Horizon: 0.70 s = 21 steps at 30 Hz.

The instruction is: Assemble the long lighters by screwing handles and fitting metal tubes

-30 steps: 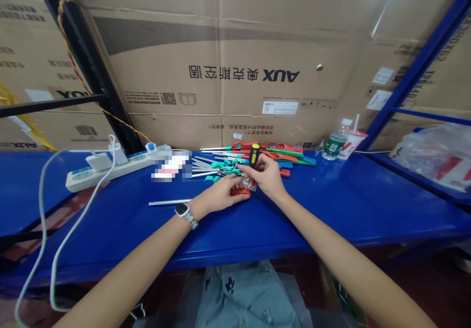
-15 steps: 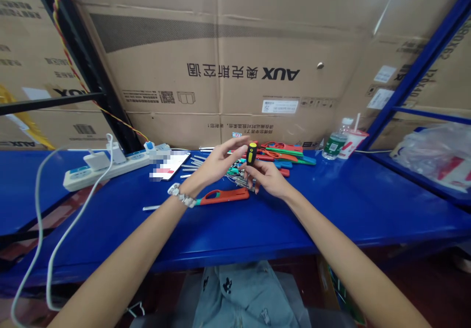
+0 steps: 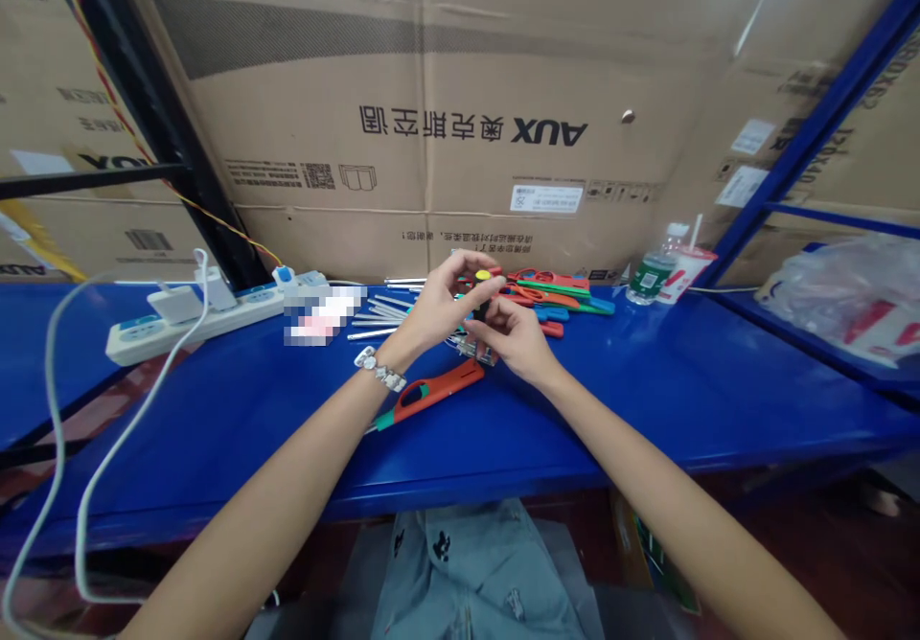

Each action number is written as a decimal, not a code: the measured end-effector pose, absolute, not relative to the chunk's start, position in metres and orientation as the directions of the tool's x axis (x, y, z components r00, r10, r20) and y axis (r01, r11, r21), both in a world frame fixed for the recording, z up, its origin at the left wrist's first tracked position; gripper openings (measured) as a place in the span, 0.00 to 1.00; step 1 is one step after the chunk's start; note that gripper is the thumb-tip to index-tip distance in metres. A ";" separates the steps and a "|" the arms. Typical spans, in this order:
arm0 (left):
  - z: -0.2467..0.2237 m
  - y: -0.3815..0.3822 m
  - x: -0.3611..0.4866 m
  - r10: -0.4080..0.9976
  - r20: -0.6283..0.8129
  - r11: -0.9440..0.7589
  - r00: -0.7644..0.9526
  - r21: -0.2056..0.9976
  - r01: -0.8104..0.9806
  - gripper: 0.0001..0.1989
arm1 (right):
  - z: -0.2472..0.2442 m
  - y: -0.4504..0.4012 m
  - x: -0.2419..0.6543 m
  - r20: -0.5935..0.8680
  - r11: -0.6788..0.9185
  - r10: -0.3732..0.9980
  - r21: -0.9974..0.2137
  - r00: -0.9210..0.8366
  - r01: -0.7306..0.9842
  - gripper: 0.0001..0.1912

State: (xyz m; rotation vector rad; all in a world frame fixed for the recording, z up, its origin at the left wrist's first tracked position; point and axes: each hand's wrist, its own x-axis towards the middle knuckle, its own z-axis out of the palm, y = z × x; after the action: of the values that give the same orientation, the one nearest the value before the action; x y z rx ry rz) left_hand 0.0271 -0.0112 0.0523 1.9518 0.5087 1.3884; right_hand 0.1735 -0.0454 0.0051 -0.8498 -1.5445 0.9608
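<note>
Over the middle of the blue table, my left hand [image 3: 449, 307] has its fingers closed round a short black-and-yellow screwdriver [image 3: 482, 278], whose yellow top shows above the thumb. Close against it on the right, my right hand [image 3: 523, 341] pinches near the screwdriver's lower end; what lies between those fingertips is hidden. Small metal pieces [image 3: 474, 348] are just under the hands. In front of them lies an orange long-reach lighter [image 3: 446, 386] with a green collar, its tip partly behind my left wrist. A pile of red, green and blue lighters [image 3: 557, 290] spreads behind the hands.
A white power strip [image 3: 197, 319] with plugs and cables stands at the left. Bare metal lighter tubes [image 3: 380, 314] lie left of the pile. A water bottle [image 3: 651, 271] and a paper cup [image 3: 682, 276] stand at the back right, before cardboard [image 3: 323, 84].
My left hand has closed round the screwdriver's handle, which was more exposed before. The orange lighter now lies at a slant, its tip nearer me. The view has shifted slightly.
</note>
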 end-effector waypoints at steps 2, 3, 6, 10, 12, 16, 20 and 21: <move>0.056 -0.016 0.019 0.632 0.627 -0.676 0.456 0.733 -0.071 0.14 | 0.008 -0.047 0.180 0.395 0.422 0.879 -0.905 -0.265 0.049 0.20; 0.058 -0.018 0.015 0.623 0.611 -0.668 0.488 0.741 -0.074 0.14 | 0.010 -0.048 0.182 0.391 0.426 0.870 -0.903 -0.301 0.057 0.19; 0.056 -0.018 0.012 0.631 0.613 -0.661 0.476 0.745 -0.084 0.11 | 0.011 -0.052 0.181 0.408 0.451 0.852 -0.890 -0.327 0.064 0.19; 0.049 -0.013 0.024 0.662 0.701 -0.714 0.267 0.698 -0.062 0.15 | 0.005 -0.050 0.167 0.426 0.432 0.895 -0.902 -0.132 0.020 0.21; 0.048 -0.013 0.030 0.649 0.737 -0.750 0.190 0.662 -0.004 0.18 | 0.003 -0.047 0.164 0.420 0.420 0.905 -0.907 -0.069 -0.011 0.24; 0.055 -0.022 0.027 0.628 0.716 -0.753 0.305 0.658 0.007 0.13 | 0.009 -0.045 0.175 0.402 0.413 0.894 -0.910 -0.198 0.018 0.24; 0.058 -0.029 0.020 0.628 0.632 -0.701 0.455 0.713 -0.022 0.12 | 0.015 -0.050 0.184 0.371 0.417 0.864 -0.906 -0.341 0.071 0.21; 0.057 -0.028 0.021 0.635 0.638 -0.700 0.436 0.714 -0.025 0.11 | 0.015 -0.051 0.183 0.379 0.426 0.863 -0.901 -0.333 0.079 0.21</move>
State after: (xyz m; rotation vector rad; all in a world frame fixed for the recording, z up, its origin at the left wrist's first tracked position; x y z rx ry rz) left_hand 0.0205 -0.0281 0.0573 2.0321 0.5107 1.2883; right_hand 0.1830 -0.0507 0.0150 -0.8226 -1.7189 1.0230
